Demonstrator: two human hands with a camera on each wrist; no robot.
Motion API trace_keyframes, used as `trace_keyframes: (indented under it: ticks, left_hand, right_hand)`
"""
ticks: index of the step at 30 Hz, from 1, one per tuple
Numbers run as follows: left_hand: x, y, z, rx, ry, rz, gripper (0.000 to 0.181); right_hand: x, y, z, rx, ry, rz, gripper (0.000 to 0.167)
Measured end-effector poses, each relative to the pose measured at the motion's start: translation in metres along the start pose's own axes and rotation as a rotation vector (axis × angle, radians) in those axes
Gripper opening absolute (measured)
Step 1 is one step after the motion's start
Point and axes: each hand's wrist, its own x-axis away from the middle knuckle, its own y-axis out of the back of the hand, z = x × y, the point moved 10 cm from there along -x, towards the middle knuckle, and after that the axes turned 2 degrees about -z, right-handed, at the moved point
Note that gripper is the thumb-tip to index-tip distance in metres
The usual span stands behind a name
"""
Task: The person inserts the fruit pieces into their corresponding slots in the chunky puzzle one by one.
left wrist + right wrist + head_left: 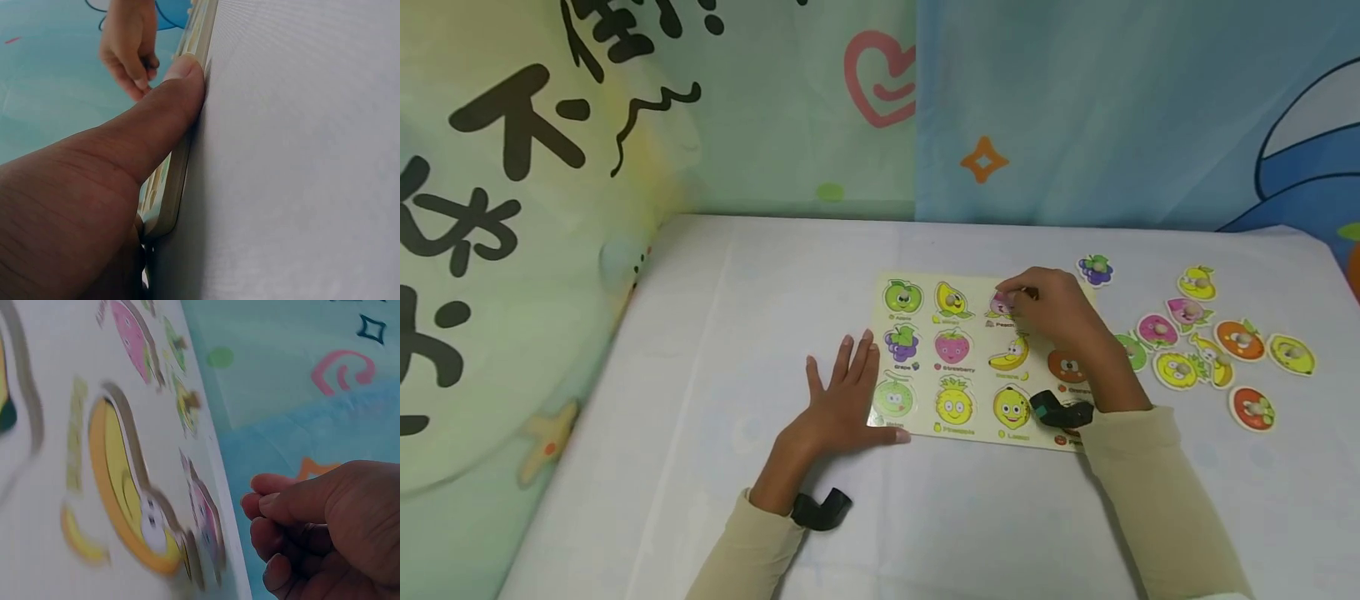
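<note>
A pale yellow board (925, 392) with rows of cartoon fruit lies flat on the table. My left hand (842, 408) rests at its near left corner, fingers spread along the left side and thumb against the front edge. Over the peach (204, 515) picture at the back hovers my right hand (1052, 308). Its fingers are curled with thumb tip against forefinger, and nothing shows between them in the right wrist view. The apple (902, 297) and the yellow fruit (952, 300) beside it carry small knobs. My right hand and forearm hide part of the board's right side.
Right of the board lie several loose knobbed fruit pieces, among them an orange (1240, 341), a lemon (1292, 356) and a tomato-like red piece (1252, 409). A grape piece (1096, 270) lies near the board's far right corner. Printed curtains (1075, 108) stand behind the white table (760, 283).
</note>
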Motion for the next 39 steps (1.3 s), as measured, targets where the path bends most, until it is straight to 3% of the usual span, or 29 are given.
trace_keyframes:
  ticks: [10,19,29,35,39]
  left_hand:
    - [0.003,-0.005,-0.002,-0.005,-0.019,-0.004,0.124]
    - [0.002,-0.006,-0.002,0.008,-0.015,0.003,0.124]
    - [0.002,-0.005,-0.001,0.018,-0.009,-0.002,0.125]
    - [0.003,-0.002,-0.001,0.015,-0.011,0.002,0.124]
    - [0.002,-0.001,0.000,0.010,-0.011,0.001,0.124]
  right_hand:
    - [0.025,0.037,-0.023,0.049,0.003,-0.106,0.028]
    - [0.040,0.066,-0.066,0.096,-0.140,-0.123,0.036]
    - [0.064,0.117,-0.131,0.048,-0.435,-0.243,0.054]
    - [0.073,0.127,-0.166,-0.013,-0.564,-0.270,0.061]
    - [0.082,0.127,-0.189,-0.085,-0.690,-0.291,0.062]
